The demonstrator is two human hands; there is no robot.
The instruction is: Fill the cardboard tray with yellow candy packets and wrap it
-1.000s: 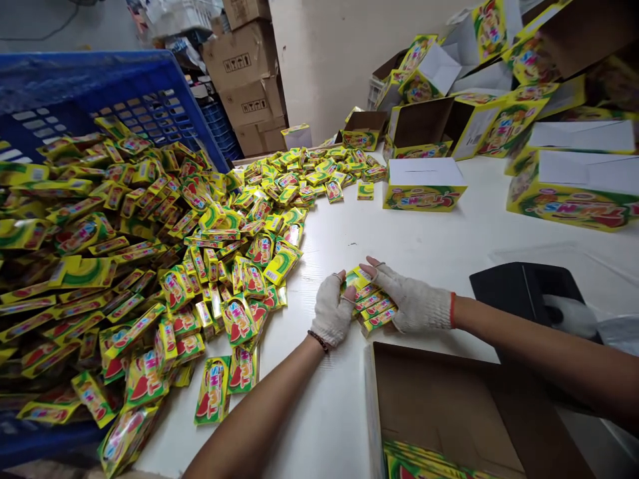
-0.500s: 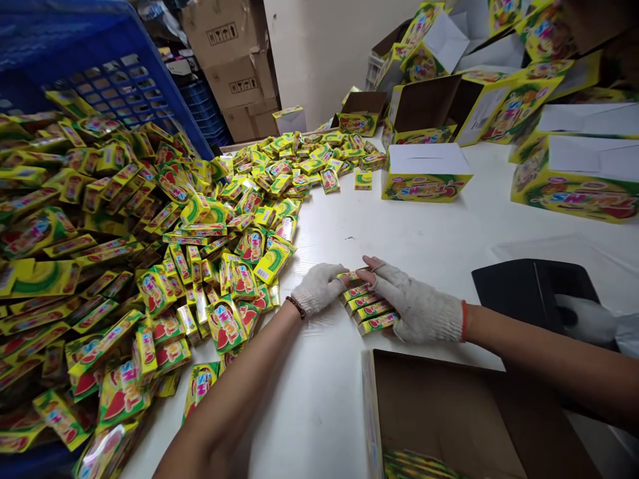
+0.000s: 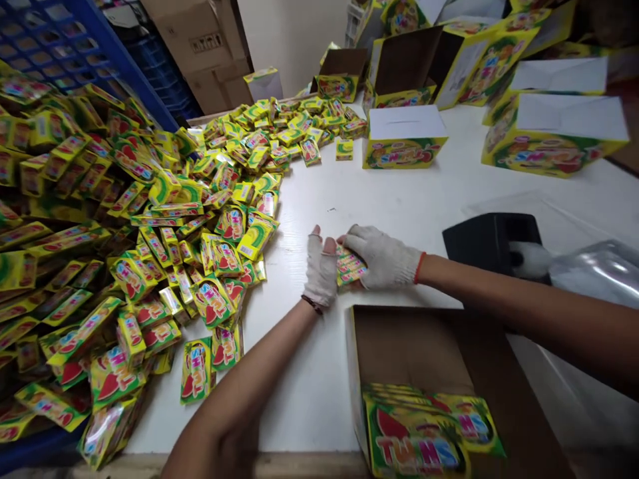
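Packets (image 3: 351, 267) sit between the left hand (image 3: 321, 269), thumb and finger spread, and the right hand (image 3: 384, 256), curled round them, over a white table (image 3: 309, 392); cardboard boxes (image 3: 219, 83) far left.

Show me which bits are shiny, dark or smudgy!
In the head view, clear plastic glares at the right; in the head view, the open box is dark inside; also in the head view, packs at the left edge look rather blurry.

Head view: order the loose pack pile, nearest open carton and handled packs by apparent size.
1. Loose pack pile
2. Open carton
3. Handled packs, partly covered by the right hand
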